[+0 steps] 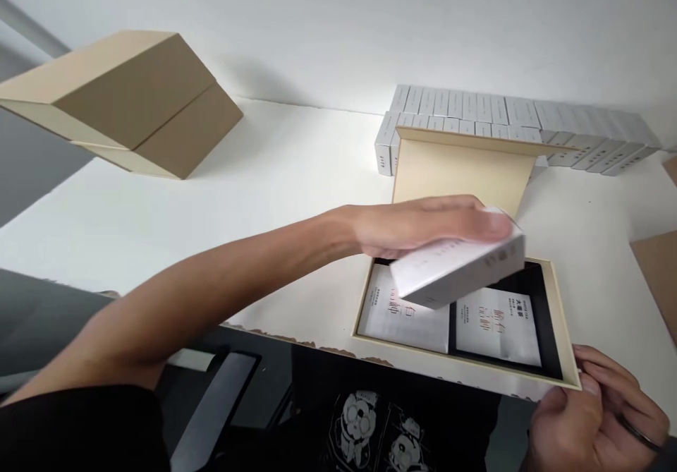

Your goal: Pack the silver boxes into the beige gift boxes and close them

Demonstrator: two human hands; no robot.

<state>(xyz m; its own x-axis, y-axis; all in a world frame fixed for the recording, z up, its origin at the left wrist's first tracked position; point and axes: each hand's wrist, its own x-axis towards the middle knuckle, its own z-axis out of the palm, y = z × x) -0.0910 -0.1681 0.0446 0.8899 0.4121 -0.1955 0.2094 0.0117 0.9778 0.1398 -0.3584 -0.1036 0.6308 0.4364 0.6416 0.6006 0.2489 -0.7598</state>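
My left hand point(423, 224) grips a small white carton point(460, 269) from above, its thumb along the top edge. The carton is tilted and slightly blurred, held over a cream gift box point(556, 310) with a black lining. Inside lie a white printed packet point(405, 324) on the left and another white packet point(497, 327) on the right. Part of the left packet is hidden by the carton. The lid point(460, 172) stands raised at the back. At the near right corner, my right hand point(597, 415) pinches the gift box's rim between thumb and fingers.
Two stacked rows of small white cartons point(465, 109) stand against the wall behind the lid. A large tan box point(142, 105) sits tilted at the left on the white table point(296, 176). Brown cardboard point(656, 274) lies at the right edge. The table's front edge is chipped.
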